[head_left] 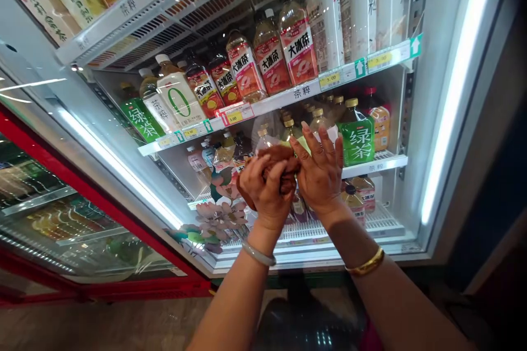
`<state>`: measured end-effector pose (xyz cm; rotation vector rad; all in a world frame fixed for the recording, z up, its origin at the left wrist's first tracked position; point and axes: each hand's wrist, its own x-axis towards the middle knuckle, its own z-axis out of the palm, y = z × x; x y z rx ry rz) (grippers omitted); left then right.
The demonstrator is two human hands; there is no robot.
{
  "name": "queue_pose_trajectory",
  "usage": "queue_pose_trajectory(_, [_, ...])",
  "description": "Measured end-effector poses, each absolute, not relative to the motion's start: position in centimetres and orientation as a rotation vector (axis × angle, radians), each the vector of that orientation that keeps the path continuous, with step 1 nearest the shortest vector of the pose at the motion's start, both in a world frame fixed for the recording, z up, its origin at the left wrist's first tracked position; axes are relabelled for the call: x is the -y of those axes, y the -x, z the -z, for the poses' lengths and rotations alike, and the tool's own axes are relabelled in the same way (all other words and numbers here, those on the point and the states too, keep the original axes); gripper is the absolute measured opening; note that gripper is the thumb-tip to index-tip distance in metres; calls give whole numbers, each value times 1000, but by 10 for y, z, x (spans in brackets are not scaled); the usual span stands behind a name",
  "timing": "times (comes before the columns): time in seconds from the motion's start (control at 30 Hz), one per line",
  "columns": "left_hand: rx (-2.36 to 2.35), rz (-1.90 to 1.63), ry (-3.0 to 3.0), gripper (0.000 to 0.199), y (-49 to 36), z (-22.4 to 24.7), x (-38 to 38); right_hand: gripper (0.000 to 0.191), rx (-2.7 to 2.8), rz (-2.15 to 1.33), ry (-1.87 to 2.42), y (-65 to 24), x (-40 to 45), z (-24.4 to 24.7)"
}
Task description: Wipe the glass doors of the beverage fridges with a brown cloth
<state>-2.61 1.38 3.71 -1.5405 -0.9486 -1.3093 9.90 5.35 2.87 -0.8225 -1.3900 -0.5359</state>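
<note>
left hand point(265, 189) clenches a bunched brown cloth point(282, 152) before the second-lowest shelf point(387, 164), well left of its right corner. right hand point(319, 175) is open, fingers spread, just beside. step looks like wiping glass point(225, 218); next move likely calls for pressing flat.

The left hand point(265, 189) partly hid a crumpled brown cloth-like bundle point(275, 152), while the upper edge cropped tall white-labelled plastic bottles point(360, 16).
</note>
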Motion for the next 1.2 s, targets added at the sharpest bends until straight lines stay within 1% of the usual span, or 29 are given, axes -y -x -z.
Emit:
queue_pose_trajectory(0.1, [994,1393,1508,37,18,-78,-21,57,1400,547,820,-101,-53,-28])
queue_pose_trajectory(0.17, [989,1384,1493,35,16,-85,-22,57,1397,558,814,-102,-54,-28])
queue_pose_trajectory(0.23, [969,1339,1491,32,19,-69,-17,57,1407,552,817,-103,-54,-26])
queue_pose_trajectory(0.37, [999,1253,1573,28,32,-7,-3,57,1429,544,825,-104,-55,-25])
queue_pose_trajectory(0.43, [997,1231,1641,27,38,5,1,55,1433,564,835,-104,-55,-25])
queue_pose_trajectory(0.5, [1013,1269,1658,28,40,-9,2,53,1426,601,848,-105,-55,-25])
queue_pose_trajectory(0.6, [1091,1399,1529,33,38,-52,-4,49,1422,639,870,-105,-54,-25])
queue_pose_trajectory(0.67, [1084,1396,1450,33,34,-69,-8,48,1430,633,889,-105,-54,-25])
queue_pose_trajectory(0.73, [1056,1344,1443,30,30,-63,-9,49,1438,612,904,-104,-53,-24])
queue_pose_trajectory(0.9, [905,1111,1644,21,38,-7,-4,60,1430,525,873,-101,-55,-24])
queue_pose_trajectory(0.93, [872,1072,1680,20,42,-6,-4,60,1436,506,876,-101,-54,-24])
queue_pose_trajectory(1.0, [850,1050,1717,20,49,-16,-4,57,1461,480,908,-101,-54,-24])
queue_pose_trajectory(1.1, [945,1212,1623,25,52,-41,-7,53,1480,473,948,-101,-53,-25])
queue_pose_trajectory(1.17, [1009,1301,1545,26,49,-43,-6,53,1486,466,944,-102,-52,-25])
queue_pose_trajectory(1.2, [1004,1284,1552,25,48,-37,-5,53,1486,466,934,-102,-53,-25])
